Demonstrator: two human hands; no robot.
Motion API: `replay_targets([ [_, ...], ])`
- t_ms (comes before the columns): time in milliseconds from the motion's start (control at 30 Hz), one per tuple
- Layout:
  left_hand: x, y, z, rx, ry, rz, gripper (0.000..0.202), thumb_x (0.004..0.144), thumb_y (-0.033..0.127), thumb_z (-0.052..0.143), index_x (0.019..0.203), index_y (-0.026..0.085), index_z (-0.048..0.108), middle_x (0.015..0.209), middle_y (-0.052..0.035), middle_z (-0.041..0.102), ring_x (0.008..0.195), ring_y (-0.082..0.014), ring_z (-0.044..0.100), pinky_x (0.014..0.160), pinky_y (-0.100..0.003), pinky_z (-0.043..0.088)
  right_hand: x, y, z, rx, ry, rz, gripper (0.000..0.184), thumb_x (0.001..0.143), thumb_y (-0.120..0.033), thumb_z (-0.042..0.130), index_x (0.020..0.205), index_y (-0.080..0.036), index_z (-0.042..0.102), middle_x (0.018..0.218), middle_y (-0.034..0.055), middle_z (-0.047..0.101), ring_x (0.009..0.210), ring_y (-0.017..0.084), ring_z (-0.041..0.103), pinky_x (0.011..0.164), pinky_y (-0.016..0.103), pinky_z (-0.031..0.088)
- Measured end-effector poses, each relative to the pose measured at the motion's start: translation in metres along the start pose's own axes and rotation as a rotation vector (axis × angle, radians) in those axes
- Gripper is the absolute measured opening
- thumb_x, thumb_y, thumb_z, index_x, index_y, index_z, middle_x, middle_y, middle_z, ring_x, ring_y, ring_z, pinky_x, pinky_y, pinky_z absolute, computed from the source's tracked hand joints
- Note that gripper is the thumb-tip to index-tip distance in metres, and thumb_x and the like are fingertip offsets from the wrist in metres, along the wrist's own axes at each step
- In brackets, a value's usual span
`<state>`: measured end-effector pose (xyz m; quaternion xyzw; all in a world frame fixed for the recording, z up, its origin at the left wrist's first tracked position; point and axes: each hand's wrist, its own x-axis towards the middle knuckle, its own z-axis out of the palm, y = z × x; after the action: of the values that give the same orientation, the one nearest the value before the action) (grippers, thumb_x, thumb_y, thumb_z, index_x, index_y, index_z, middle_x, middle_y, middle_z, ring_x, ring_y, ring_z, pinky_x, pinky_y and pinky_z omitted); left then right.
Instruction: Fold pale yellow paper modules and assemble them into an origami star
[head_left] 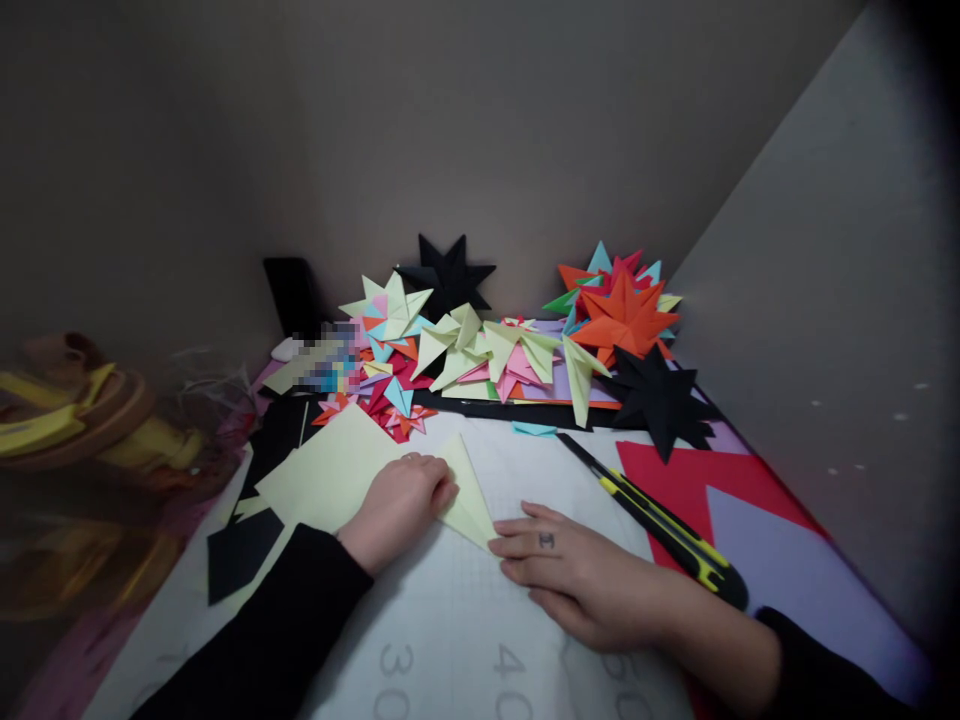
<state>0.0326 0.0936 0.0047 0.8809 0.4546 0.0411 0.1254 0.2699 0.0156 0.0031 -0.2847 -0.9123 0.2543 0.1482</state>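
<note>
A pale yellow-green folded paper, with slanted creased edges, lies on the white mat. My left hand is closed on its left side, fingers curled and thumb pressed against it. What lies under those fingers is hidden. My right hand rests flat with its fingers stretched out, fingertips touching the paper's lower right corner. Beneath and left of my left wrist spreads a larger pale yellow-green sheet. A black and yellow utility knife lies to the right of my right hand.
Folded paper stars are heaped at the back, including an orange star, a black star and a pale green star. Red sheets and a lavender sheet lie right. A dark phone-like slab leans against the wall.
</note>
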Motion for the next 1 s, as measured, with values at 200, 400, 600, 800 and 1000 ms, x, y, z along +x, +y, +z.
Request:
replay_targets([
  [200,-0.001,0.000,0.002,0.019,0.010,-0.014,0.021,0.088,0.027,0.043,0.073,0.018,0.056,0.072,-0.0031,0.062,0.070,-0.0181,0.055,0.064,-0.029,0.036,0.000,-0.001,-0.001,-0.008,-0.051,0.029,0.043,0.083,-0.015,0.047,0.125,-0.018,0.051,0.125,0.0094,0.059,0.126,0.020,0.043,0.110,0.046,0.024],
  [400,-0.001,0.003,0.000,0.034,-0.014,-0.026,0.021,0.088,0.024,0.043,0.074,0.017,0.057,0.072,-0.0038,0.062,0.071,-0.0183,0.055,0.065,-0.029,0.037,-0.002,-0.004,0.006,-0.168,-0.115,0.011,0.048,0.088,-0.013,0.041,0.136,-0.018,0.040,0.130,0.0117,0.054,0.125,0.025,0.044,0.107,0.051,0.028],
  [600,-0.005,0.006,-0.002,0.182,0.020,-0.015,0.019,0.090,0.024,0.040,0.083,0.017,0.057,0.083,-0.0060,0.060,0.079,-0.0212,0.054,0.070,-0.033,0.038,-0.004,-0.008,0.006,-0.288,-0.095,-0.063,0.046,0.089,-0.010,0.040,0.135,-0.015,0.042,0.123,0.0129,0.060,0.118,0.023,0.050,0.109,0.048,0.027],
  [800,-0.018,0.002,0.001,0.451,0.103,-0.118,0.020,0.088,0.014,0.038,0.097,0.014,0.057,0.096,-0.0119,0.058,0.089,-0.0266,0.051,0.076,-0.040,0.038,-0.001,-0.014,0.002,-0.322,-0.054,-0.062,0.042,0.087,-0.014,0.043,0.129,-0.016,0.047,0.120,0.0089,0.062,0.099,0.021,0.056,0.107,0.046,0.029],
  [1000,-0.017,-0.011,-0.014,0.542,0.116,-0.193,0.031,0.085,0.008,0.038,0.111,0.010,0.055,0.104,-0.0163,0.058,0.093,-0.0284,0.053,0.075,-0.039,0.040,0.000,-0.016,0.004,-0.358,-0.024,-0.065,0.041,0.087,-0.014,0.043,0.127,-0.018,0.049,0.119,0.0059,0.063,0.090,0.020,0.054,0.106,0.046,0.029],
])
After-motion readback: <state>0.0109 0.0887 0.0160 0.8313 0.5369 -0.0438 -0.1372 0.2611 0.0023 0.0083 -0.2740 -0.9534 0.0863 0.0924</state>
